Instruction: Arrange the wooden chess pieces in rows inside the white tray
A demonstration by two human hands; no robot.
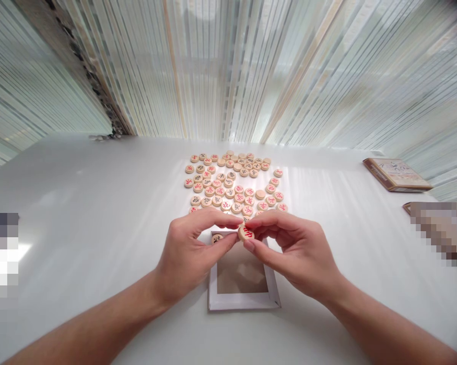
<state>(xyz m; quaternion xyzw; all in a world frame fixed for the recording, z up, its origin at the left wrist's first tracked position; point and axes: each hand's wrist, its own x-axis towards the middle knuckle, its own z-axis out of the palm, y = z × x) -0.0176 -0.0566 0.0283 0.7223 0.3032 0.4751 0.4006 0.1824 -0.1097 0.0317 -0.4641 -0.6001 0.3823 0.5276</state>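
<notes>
Currently L+R fingers (257,250) hold disc (246,233), red-char side tilted up.

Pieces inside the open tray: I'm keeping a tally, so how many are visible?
1: a black-marked piece in the far left corner of the tray. The left hand and right hand may hide others.

Backlit striped curtains (213,76) hang behind a glossy white table (91,203).
</notes>
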